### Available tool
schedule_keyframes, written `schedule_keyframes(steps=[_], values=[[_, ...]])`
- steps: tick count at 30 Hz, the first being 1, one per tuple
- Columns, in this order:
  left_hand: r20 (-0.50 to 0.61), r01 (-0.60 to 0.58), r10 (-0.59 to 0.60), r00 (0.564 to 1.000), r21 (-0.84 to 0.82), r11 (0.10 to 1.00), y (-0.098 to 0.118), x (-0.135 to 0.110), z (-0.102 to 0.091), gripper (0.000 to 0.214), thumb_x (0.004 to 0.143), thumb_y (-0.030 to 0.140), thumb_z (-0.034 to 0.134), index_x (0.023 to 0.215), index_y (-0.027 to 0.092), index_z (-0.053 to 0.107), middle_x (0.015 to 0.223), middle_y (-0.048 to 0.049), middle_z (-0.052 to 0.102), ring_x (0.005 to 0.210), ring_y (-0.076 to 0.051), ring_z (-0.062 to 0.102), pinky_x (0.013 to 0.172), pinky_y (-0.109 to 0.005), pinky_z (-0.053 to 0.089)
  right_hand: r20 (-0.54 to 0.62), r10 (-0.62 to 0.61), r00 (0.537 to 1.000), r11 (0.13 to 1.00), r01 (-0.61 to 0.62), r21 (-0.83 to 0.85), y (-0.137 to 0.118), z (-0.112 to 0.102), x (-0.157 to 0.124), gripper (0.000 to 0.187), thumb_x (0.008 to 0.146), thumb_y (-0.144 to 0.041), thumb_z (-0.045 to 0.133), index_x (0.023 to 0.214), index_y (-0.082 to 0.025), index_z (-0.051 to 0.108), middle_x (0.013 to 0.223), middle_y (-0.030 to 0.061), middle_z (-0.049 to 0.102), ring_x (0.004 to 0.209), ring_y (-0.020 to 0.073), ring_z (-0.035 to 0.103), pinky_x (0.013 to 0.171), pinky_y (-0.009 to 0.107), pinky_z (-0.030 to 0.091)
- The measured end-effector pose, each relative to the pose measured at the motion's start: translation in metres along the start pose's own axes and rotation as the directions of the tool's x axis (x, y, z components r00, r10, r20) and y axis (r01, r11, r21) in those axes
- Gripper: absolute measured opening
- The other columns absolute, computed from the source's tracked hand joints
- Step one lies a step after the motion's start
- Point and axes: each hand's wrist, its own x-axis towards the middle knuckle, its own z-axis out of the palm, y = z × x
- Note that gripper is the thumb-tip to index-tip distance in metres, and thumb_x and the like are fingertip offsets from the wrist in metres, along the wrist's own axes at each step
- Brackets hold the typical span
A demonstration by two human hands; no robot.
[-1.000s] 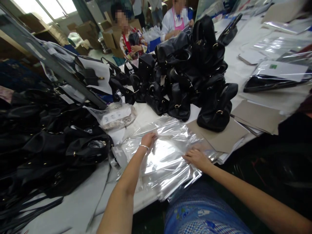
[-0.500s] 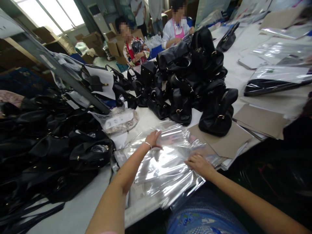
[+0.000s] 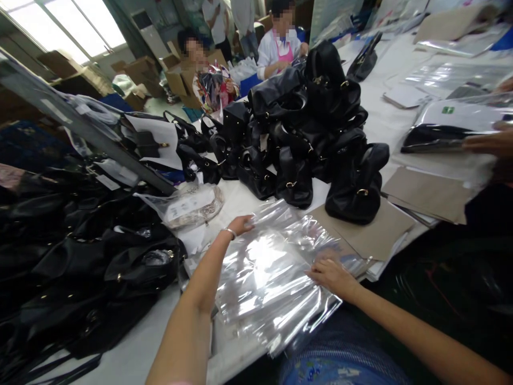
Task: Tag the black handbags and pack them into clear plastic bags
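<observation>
A stack of clear plastic bags (image 3: 264,267), glossy and creased, lies on the table edge in front of me. My left hand (image 3: 240,225), with a bracelet at the wrist, closes on the upper left edge of the top bag. On the right side, my right hand (image 3: 331,275) pinches the bags' edge, its fingertips bent against the film. Beyond the stack stands a black handbag (image 3: 294,179) with a gold ring, among a pile of similar ones. A patterned item in a clear bag (image 3: 192,203) rests just past my left hand.
More black handbags (image 3: 140,267) heap up at left beside a slanted metal post (image 3: 100,141). Brown cardboard sheets (image 3: 368,230) lie at right. A co-worker's hand (image 3: 491,140) touches a wrapped black item (image 3: 436,133). Two seated people (image 3: 280,53) work across the table.
My left hand has shifted left and slightly up, and the top plastic looks spread flatter. My right hand stays nearly in place. A co-worker's hand has come in at the right.
</observation>
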Motion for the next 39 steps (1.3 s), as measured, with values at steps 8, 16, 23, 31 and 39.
schedule_keyframes(steps=[8, 16, 23, 31, 39], values=[[-0.553, 0.095, -0.18, 0.813, -0.18, 0.979, 0.031, -0.017, -0.027, 0.03, 0.092, 0.025, 0.051, 0.121, 0.019, 0.054, 0.11, -0.0078, 0.065, 0.097, -0.018, 0.062, 0.089, -0.03, 0.048, 0.007, 0.01, 1.0, 1.0, -0.01, 0.016, -0.004, -0.008, 0.003, 0.035, 0.085, -0.021, 0.065, 0.119, -0.029, 0.063, 0.096, 0.0044, 0.066, 0.09, 0.0197, 0.058, 0.078, 0.032, 0.04], [-0.222, 0.043, -0.106, 0.969, -0.271, 0.962, 0.105, -0.131, 0.132, 0.042, 0.076, 0.044, 0.072, 0.11, 0.024, 0.057, 0.108, -0.0064, 0.06, 0.102, -0.023, 0.056, 0.088, -0.038, 0.048, -0.014, 0.037, 0.999, 0.998, -0.037, 0.041, -0.003, -0.001, -0.001, 0.029, 0.089, -0.02, 0.057, 0.116, -0.025, 0.065, 0.099, 0.0067, 0.067, 0.092, 0.021, 0.058, 0.082, 0.034, 0.041], [-0.152, 0.073, -0.112, 0.982, -0.245, 0.967, 0.101, -0.13, 0.144, 0.021, 0.084, 0.037, 0.065, 0.102, 0.026, 0.064, 0.103, -0.0036, 0.063, 0.101, -0.021, 0.055, 0.088, -0.035, 0.046, 0.089, 0.097, 0.991, 0.986, -0.108, 0.127, -0.008, -0.018, 0.005, 0.026, 0.089, -0.019, 0.054, 0.11, -0.023, 0.068, 0.099, 0.0073, 0.069, 0.097, 0.021, 0.061, 0.087, 0.035, 0.043], [-0.183, 0.105, -0.166, 0.969, -0.303, 0.947, 0.103, -0.133, 0.127, 0.023, 0.094, 0.032, 0.048, 0.095, 0.024, 0.069, 0.097, -0.0022, 0.07, 0.094, -0.017, 0.061, 0.085, -0.031, 0.047, 0.212, 0.467, 0.858, 0.561, -0.473, 0.68, -0.053, -0.023, 0.033, 0.027, 0.09, -0.038, 0.054, 0.101, -0.02, 0.072, 0.086, 0.0051, 0.072, 0.074, 0.0186, 0.067, 0.075, 0.032, 0.054], [-0.215, 0.0, -0.081, 0.973, -0.349, 0.937, 0.131, -0.146, 0.116, 0.019, 0.092, 0.034, 0.053, 0.099, 0.026, 0.069, 0.097, -0.0022, 0.07, 0.094, -0.017, 0.061, 0.085, -0.03, 0.049, 0.505, 0.579, 0.641, -0.443, -0.273, 0.854, -0.092, -0.01, 0.086, 0.027, 0.082, -0.041, 0.064, 0.086, -0.015, 0.071, 0.088, 0.0071, 0.073, 0.079, 0.0154, 0.069, 0.072, 0.024, 0.056]])
